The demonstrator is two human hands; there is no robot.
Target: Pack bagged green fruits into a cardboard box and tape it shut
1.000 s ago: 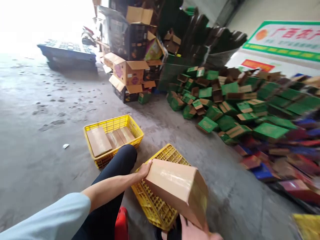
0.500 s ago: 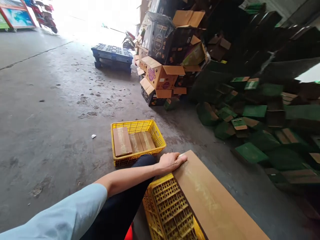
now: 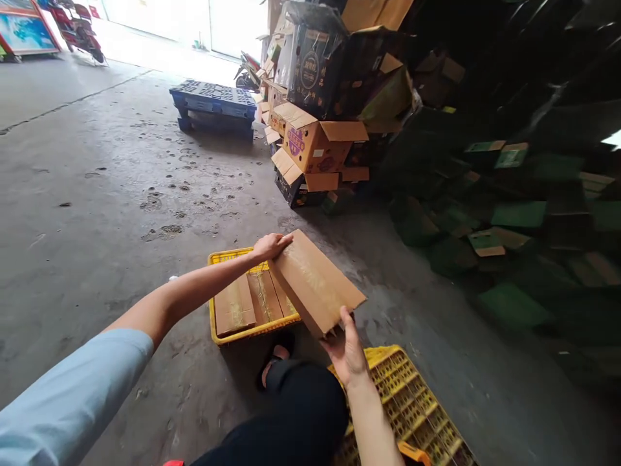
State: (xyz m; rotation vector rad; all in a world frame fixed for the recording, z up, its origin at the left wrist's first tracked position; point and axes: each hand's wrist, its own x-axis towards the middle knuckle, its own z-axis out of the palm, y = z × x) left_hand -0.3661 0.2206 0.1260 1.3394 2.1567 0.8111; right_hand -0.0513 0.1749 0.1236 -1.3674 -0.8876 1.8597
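A taped brown cardboard box hangs tilted over the right end of a yellow plastic crate on the concrete floor. My left hand grips the box's far end. My right hand holds its near end from below. Inside the crate lie three similar brown boxes side by side. My dark-trousered knee is just below the box.
A second yellow crate, upside down, lies at my right. Green and brown boxes are heaped on the right. Stacked cartons stand behind, with a blue pallet further back. Open concrete floor spreads to the left.
The box has gone from the upturned crate near me forward to over the far crate. My right hand has come into view under it, and my left arm has stretched out.
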